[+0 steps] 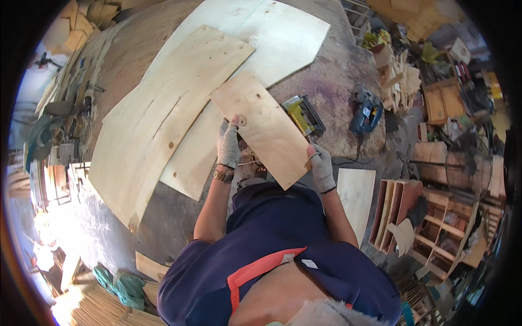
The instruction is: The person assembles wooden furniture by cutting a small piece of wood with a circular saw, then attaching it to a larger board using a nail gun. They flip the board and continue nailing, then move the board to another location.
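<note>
Btwn gloved hands (229, 145) (322, 169): rect. ply pc (267, 133).

"What did the board (266, 127) look like?"

"Pale, flat and rectangular, longer than wide, with swirling grain and dark knotting in its far half."

"Was it whole?"

"It seemed so, with straight edges."

"And how did it sit?"

"Aloft, slanting from far left to near right, top face showing. The left hand (229, 144) gripped one long edge; the right hand (321, 168) gripped the right corner."
</note>
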A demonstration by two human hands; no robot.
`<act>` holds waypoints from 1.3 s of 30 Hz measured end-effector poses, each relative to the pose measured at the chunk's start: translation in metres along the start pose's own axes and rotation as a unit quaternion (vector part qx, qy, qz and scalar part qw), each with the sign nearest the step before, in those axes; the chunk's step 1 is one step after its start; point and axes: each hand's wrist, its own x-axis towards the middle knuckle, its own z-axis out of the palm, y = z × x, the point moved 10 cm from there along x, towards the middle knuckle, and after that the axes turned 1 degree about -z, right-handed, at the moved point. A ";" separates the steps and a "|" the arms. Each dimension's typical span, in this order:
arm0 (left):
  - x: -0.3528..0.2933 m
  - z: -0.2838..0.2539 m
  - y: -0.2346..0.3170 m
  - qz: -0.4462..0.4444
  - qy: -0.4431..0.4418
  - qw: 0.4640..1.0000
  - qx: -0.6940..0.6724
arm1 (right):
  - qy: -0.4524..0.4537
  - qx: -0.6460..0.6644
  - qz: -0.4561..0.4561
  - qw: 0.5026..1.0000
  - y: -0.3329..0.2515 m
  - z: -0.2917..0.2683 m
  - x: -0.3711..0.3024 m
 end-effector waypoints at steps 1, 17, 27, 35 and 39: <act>0.008 0.007 0.009 0.029 -0.016 0.999 -0.020 | 0.003 0.018 -0.004 1.000 0.002 -0.005 0.011; 0.174 -0.043 0.124 0.116 0.192 0.849 0.478 | 0.082 -0.129 -0.164 0.975 -0.076 -0.072 0.290; 0.443 -0.102 0.192 0.206 0.262 0.634 0.698 | -0.024 -0.093 -0.141 0.985 -0.066 0.026 0.468; 0.422 -0.056 0.152 0.253 0.260 0.550 0.752 | -0.139 -0.145 -0.138 0.970 -0.071 0.088 0.521; 0.393 -0.033 0.134 0.296 0.244 0.555 0.739 | -0.149 -0.136 -0.084 0.976 -0.049 0.072 0.515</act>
